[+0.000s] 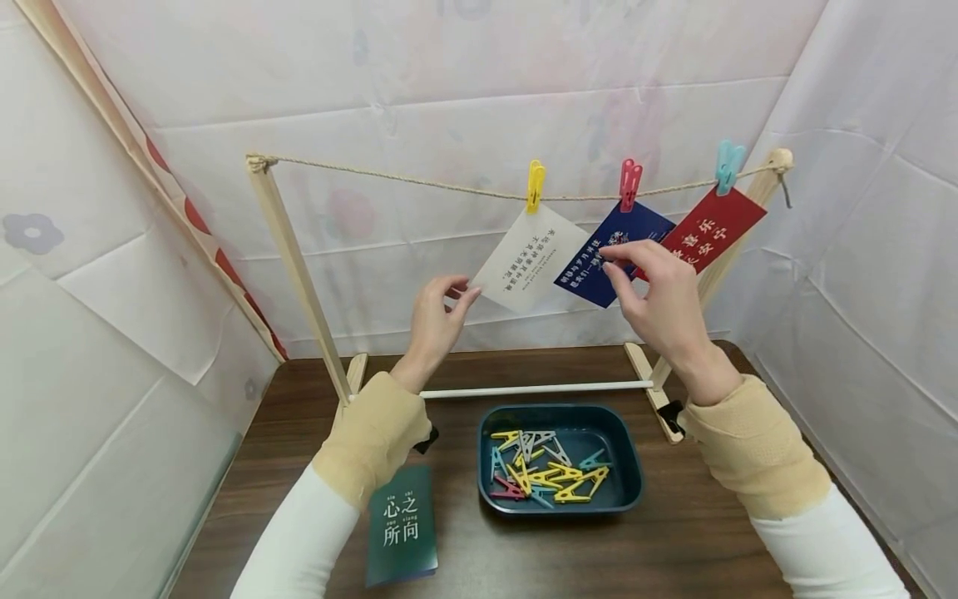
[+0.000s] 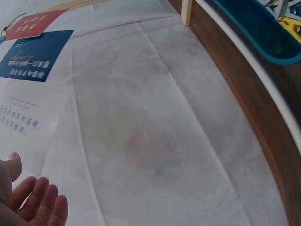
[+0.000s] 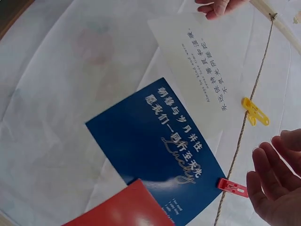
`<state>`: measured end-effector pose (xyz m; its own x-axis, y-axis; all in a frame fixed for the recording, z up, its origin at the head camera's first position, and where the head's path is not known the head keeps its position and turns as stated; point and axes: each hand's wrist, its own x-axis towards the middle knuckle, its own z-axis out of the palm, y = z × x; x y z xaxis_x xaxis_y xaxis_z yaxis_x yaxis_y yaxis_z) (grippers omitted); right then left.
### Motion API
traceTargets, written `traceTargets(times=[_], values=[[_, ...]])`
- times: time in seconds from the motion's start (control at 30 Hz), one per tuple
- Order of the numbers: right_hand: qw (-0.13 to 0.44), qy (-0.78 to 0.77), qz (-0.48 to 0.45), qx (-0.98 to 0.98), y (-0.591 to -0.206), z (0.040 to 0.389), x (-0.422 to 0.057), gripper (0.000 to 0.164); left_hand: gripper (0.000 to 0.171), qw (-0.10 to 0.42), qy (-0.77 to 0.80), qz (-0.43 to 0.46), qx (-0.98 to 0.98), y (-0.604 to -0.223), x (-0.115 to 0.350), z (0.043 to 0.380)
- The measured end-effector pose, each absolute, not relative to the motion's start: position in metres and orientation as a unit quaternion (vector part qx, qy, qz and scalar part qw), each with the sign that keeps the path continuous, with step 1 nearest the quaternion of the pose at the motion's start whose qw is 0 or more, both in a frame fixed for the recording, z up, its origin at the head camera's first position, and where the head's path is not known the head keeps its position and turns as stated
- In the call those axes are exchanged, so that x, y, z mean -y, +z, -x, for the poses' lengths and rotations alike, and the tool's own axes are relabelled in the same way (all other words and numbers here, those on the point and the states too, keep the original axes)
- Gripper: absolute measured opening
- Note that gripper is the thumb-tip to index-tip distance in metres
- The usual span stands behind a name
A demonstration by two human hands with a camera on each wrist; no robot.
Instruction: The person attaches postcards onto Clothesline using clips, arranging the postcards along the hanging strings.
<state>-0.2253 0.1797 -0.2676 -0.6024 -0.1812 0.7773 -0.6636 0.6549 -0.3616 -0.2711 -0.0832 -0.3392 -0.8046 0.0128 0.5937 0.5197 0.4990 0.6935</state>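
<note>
My left hand (image 1: 441, 320) is at the left corner of a white printed card (image 1: 531, 258), fingertips right at its edge. In the left wrist view its thumb stands apart from its loosely bent fingers (image 2: 40, 202). A yellow clothespin (image 1: 535, 187) clips this card to a rope. My right hand (image 1: 659, 295) is raised in front of a dark blue card (image 1: 591, 279), thumb and index finger apart with nothing between them. That card hangs from a red clothespin (image 3: 233, 187). Right of it, a light blue clothespin (image 1: 728, 166) holds a red card (image 1: 722, 225).
The rope (image 1: 419, 179) spans two wooden posts (image 1: 299, 274), with a white bar (image 1: 539, 389) low between them. A dark teal tray (image 1: 486, 503) of several loose clothespins stands on the brown table (image 1: 569, 557). Left of it lies a green booklet (image 1: 404, 557). White cloth walls surround the table.
</note>
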Motion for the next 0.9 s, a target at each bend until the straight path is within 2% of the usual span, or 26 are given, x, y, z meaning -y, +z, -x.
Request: traceTargets(times=[0.63,0.9], values=[[0.358,0.346,-0.25,0.831,-0.329,0.205,-0.186,0.018,0.02,0.241,-0.472,0.138,0.837,-0.402,0.089,0.233],[0.34,0.351,-0.234,0.84,-0.356,0.199,-0.189,0.013,0.016,0.204,-0.461,0.132,0.853,-0.421,0.085,0.216]])
